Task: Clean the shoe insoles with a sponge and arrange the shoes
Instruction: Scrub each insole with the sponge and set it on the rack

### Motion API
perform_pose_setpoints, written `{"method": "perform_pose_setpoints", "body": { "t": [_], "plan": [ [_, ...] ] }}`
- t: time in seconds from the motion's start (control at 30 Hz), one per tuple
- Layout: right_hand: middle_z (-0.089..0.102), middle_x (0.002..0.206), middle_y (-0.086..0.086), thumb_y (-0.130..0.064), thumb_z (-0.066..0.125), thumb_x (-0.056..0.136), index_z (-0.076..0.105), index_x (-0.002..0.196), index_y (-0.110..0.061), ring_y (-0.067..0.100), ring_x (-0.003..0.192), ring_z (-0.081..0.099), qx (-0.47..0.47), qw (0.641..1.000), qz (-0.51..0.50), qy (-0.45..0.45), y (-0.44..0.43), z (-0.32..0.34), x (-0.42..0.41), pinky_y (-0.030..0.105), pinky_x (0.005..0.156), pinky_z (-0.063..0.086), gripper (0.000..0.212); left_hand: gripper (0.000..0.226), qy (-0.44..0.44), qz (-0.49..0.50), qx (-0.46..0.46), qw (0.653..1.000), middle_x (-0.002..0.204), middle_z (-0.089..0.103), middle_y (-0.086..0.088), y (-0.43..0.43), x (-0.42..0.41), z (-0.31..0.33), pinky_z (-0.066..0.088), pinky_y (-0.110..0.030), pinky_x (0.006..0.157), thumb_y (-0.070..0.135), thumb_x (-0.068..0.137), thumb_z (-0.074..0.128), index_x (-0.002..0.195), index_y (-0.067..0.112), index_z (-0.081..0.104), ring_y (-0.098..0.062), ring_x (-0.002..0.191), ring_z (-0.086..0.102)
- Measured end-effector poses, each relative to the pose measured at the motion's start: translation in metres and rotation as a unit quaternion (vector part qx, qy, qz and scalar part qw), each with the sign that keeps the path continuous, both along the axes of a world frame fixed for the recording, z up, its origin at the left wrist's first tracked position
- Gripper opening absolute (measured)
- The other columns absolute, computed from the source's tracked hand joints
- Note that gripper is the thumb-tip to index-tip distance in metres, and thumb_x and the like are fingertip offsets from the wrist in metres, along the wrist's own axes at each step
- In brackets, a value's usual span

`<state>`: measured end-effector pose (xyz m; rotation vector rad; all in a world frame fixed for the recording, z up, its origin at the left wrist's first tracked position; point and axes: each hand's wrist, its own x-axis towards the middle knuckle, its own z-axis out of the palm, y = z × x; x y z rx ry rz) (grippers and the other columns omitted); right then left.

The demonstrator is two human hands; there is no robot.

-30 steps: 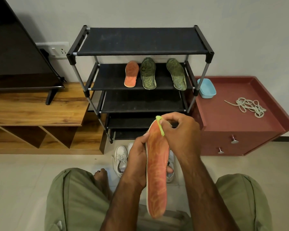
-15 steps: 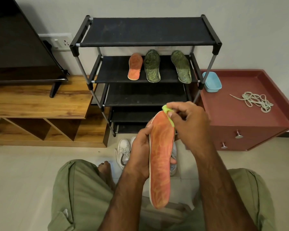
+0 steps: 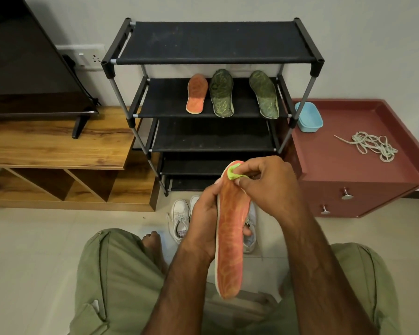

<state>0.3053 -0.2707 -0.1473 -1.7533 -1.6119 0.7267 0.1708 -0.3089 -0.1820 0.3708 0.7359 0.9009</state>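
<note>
While a black fabric-tiered shoe rack [image 3: 213, 42] stands at 12 o'clock with three shelved insoles [image 3: 221, 93], one orange and two green, on its second tier, and a red drawer cabinet [image 3: 373, 184] at 2 o'clock carries a blue tub [image 3: 309, 117] and a tangle of pale laces [image 3: 370, 146], a seated person holds an orange insole [image 3: 230, 238] over a pair of white shoes [image 3: 180, 220] on the tiled floor. The insole, flat, pale-edged and faintly patterned, runs lengthwise from 12 to 6 o'clock, toe away from the body. The left hand [image 3: 203, 218] grips its middle from 9 o'clock, fingers curled round the edge. The right hand [image 3: 269, 187], nearer the toe, pinches a small, crumpled lime-green sponge [image 3: 234, 174] against the toe end at 12 o'clock; the coming stroke likely runs heelward, toward 6.
</note>
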Motion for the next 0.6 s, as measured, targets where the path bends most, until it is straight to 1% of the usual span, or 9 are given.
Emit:
{"method": "perform_pose_setpoints", "body": {
  "t": [0.1, 0.13, 0.2, 0.27, 0.33, 0.4, 0.47, 0.5, 0.6],
  "plan": [
    [0.075, 0.091, -0.019, -0.017, 0.074, 0.089, 0.081, 0.098, -0.032, 0.001, 0.082, 0.069, 0.05, 0.995, -0.09, -0.004, 0.0, -0.002, -0.001, 0.031, 0.082, 0.06, 0.018, 0.047, 0.022, 0.006, 0.007, 1.0, 0.085, 0.065, -0.014, 0.0, 0.001, 0.008, 0.053, -0.033, 0.054, 0.05, 0.091, 0.054, 0.097, 0.013, 0.082, -0.028, 0.067, 0.057],
    [0.075, 0.092, -0.02, -0.018, 0.073, 0.09, 0.08, 0.098, -0.032, 0.001, 0.083, 0.069, 0.053, 0.995, -0.089, -0.008, -0.001, -0.002, -0.002, 0.03, 0.082, 0.06, 0.018, 0.046, 0.029, 0.008, 0.01, 0.999, 0.084, 0.065, -0.014, 0.001, 0.001, 0.009, 0.053, -0.033, 0.053, 0.05, 0.09, 0.054, 0.094, 0.013, 0.082, -0.028, 0.068, 0.058],
    [0.076, 0.098, -0.019, -0.02, 0.075, 0.09, 0.081, 0.099, -0.033, 0.0, 0.089, 0.069, 0.018, 0.999, -0.032, -0.01, -0.002, -0.004, -0.003, 0.026, 0.085, 0.059, 0.017, 0.046, 0.029, 0.008, 0.009, 1.0, 0.087, 0.065, -0.015, 0.002, 0.001, 0.009, 0.054, -0.033, 0.053, 0.049, 0.092, 0.055, 0.099, 0.012, 0.081, -0.028, 0.07, 0.059],
    [0.077, 0.096, -0.019, -0.022, 0.078, 0.089, 0.081, 0.096, -0.034, -0.001, 0.089, 0.07, -0.007, 1.0, -0.013, 0.013, 0.0, -0.005, 0.0, 0.029, 0.086, 0.06, 0.014, 0.048, 0.025, 0.004, -0.001, 1.0, 0.086, 0.065, -0.016, 0.0, -0.002, 0.006, 0.055, -0.032, 0.052, 0.049, 0.097, 0.051, 0.103, 0.01, 0.08, -0.028, 0.066, 0.059],
    [0.075, 0.084, -0.021, -0.021, 0.075, 0.088, 0.081, 0.091, -0.034, 0.001, 0.079, 0.071, 0.033, 0.995, -0.081, 0.048, 0.003, -0.005, 0.005, 0.037, 0.078, 0.063, 0.015, 0.049, 0.021, 0.01, -0.015, 1.0, 0.083, 0.064, -0.016, 0.001, -0.004, 0.004, 0.055, -0.033, 0.051, 0.048, 0.099, 0.05, 0.102, 0.009, 0.079, -0.029, 0.062, 0.058],
    [0.073, 0.08, -0.022, -0.019, 0.074, 0.088, 0.079, 0.091, -0.033, 0.002, 0.075, 0.069, 0.074, 0.984, -0.14, 0.076, 0.003, -0.004, 0.008, 0.039, 0.074, 0.062, 0.014, 0.046, 0.017, 0.022, -0.026, 0.999, 0.083, 0.065, -0.017, 0.002, -0.006, 0.005, 0.055, -0.033, 0.05, 0.047, 0.097, 0.053, 0.11, 0.007, 0.073, -0.03, 0.063, 0.058],
    [0.073, 0.088, -0.02, -0.018, 0.073, 0.091, 0.079, 0.099, -0.033, 0.002, 0.081, 0.069, 0.092, 0.985, -0.121, 0.083, 0.002, -0.002, 0.008, 0.038, 0.078, 0.061, 0.018, 0.045, 0.023, 0.03, -0.024, 0.999, 0.082, 0.066, -0.016, 0.003, -0.007, 0.005, 0.055, -0.033, 0.05, 0.046, 0.097, 0.053, 0.114, 0.008, 0.07, -0.03, 0.063, 0.057],
    [0.071, 0.094, -0.018, -0.017, 0.072, 0.092, 0.079, 0.102, -0.033, 0.003, 0.085, 0.068, 0.097, 0.988, -0.096, 0.073, 0.002, -0.002, 0.008, 0.038, 0.08, 0.061, 0.021, 0.044, 0.026, 0.029, -0.021, 0.999, 0.082, 0.066, -0.016, 0.003, -0.007, 0.005, 0.055, -0.033, 0.05, 0.046, 0.097, 0.053, 0.11, 0.009, 0.073, -0.03, 0.062, 0.057],
    [0.067, 0.105, -0.011, -0.011, 0.069, 0.092, 0.079, 0.109, -0.031, 0.007, 0.094, 0.066, 0.075, 0.997, -0.024, -0.002, 0.003, -0.007, 0.005, 0.036, 0.089, 0.058, 0.028, 0.047, 0.027, 0.009, -0.003, 1.0, 0.085, 0.065, -0.015, 0.002, -0.001, 0.005, 0.056, -0.033, 0.052, 0.049, 0.098, 0.052, 0.103, 0.01, 0.079, -0.027, 0.065, 0.06]
  ]
}}
